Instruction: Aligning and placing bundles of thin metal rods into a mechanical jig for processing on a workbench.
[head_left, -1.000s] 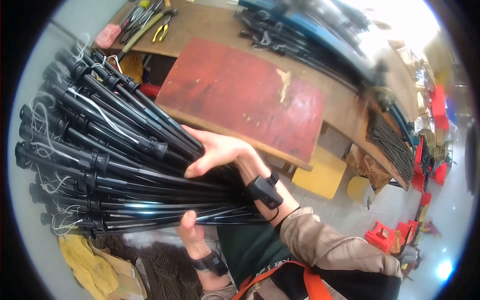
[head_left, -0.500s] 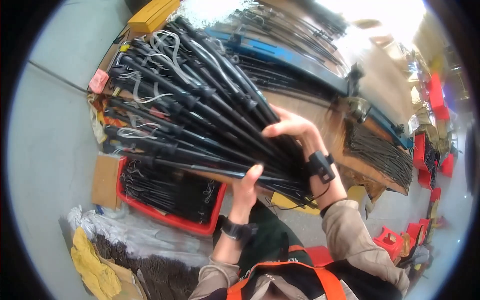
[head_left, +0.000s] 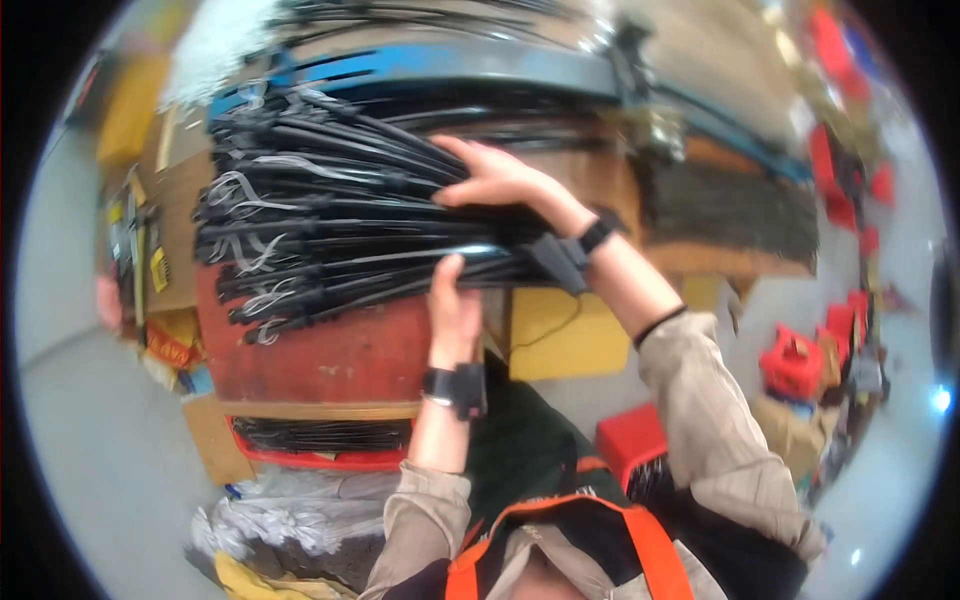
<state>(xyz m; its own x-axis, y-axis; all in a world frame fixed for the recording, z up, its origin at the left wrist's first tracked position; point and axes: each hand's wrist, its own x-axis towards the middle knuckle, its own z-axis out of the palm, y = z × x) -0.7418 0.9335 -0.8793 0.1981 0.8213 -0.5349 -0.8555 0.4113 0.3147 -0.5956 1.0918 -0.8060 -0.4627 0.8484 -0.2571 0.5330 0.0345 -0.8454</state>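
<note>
The black rod bundle [head_left: 370, 215] is clasped between the left grip [head_left: 453, 315] and right grip [head_left: 500, 180]. Carrying is judged the current step; even support is called for.

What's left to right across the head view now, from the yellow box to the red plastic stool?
Blurred yellow box → corded ends of the black rod bundle → left hand → flat yellow surface → red plastic stool.
</note>
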